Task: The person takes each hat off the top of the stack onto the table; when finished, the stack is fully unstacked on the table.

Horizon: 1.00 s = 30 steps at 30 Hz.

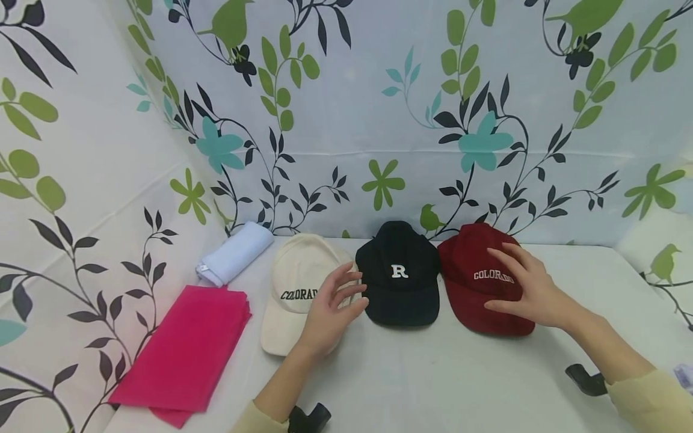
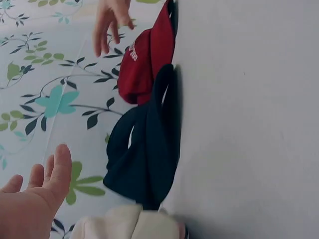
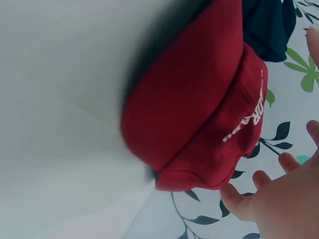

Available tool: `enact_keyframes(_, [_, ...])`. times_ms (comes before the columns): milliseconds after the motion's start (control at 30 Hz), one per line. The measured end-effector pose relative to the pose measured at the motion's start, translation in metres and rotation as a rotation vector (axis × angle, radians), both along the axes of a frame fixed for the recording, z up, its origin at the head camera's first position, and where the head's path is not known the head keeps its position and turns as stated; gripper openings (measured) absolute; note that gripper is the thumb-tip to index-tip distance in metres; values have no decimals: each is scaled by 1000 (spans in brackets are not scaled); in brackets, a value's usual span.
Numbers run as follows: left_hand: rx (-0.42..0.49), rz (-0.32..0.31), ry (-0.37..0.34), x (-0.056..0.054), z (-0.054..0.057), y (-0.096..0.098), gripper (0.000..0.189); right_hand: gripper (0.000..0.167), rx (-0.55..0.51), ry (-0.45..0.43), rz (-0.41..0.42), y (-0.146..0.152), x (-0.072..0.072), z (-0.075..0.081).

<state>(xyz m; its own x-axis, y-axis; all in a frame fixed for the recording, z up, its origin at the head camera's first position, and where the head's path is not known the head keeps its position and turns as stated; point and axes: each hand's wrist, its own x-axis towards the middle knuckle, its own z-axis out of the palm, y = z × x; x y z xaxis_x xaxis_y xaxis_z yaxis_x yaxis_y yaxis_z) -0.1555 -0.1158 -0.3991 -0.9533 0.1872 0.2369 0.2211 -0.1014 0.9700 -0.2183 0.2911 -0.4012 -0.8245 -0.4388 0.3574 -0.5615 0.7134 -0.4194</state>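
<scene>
Three baseball caps sit side by side along the back of the table. The cream cap (image 1: pixel 296 270) is on the left, the black cap (image 1: pixel 403 300) with a white R in the middle, and the dark red cap (image 1: pixel 465 288) on the right. My left hand (image 1: pixel 331 310) is raised over the cream cap's right side, fingers spread and holding nothing. Over the red cap hovers my right hand (image 1: pixel 533 288), its fingers apart and also holding nothing. In the right wrist view, the red cap (image 3: pixel 184 99) shows its brim, with the right hand (image 3: pixel 284 199) beside its crown.
A folded bright pink cloth (image 1: pixel 189 349) lies at the table's left edge. Behind it is a rolled light blue cloth (image 1: pixel 235 252). A leaf-patterned curtain (image 1: pixel 346 120) hangs right behind the white table (image 1: pixel 433 385).
</scene>
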Motion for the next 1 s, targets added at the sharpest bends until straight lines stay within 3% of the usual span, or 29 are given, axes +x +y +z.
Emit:
enact_keyframes(233, [-37, 60, 45, 14, -3, -43, 69, 110, 69, -58, 37, 6, 13, -11])
enact_keyframes(567, [-92, 184, 23, 32, -8, -92, 70, 115, 92, -72, 67, 10, 19, -20])
enact_keyframes(867, [-260, 329, -84, 49, -8, -124, 70, 116, 91, -90, 79, 13, 17, -24])
enact_keyframes(1000, [-291, 354, -137, 52, -11, -131, 73, 115, 91, -76, 94, 14, 17, -28])
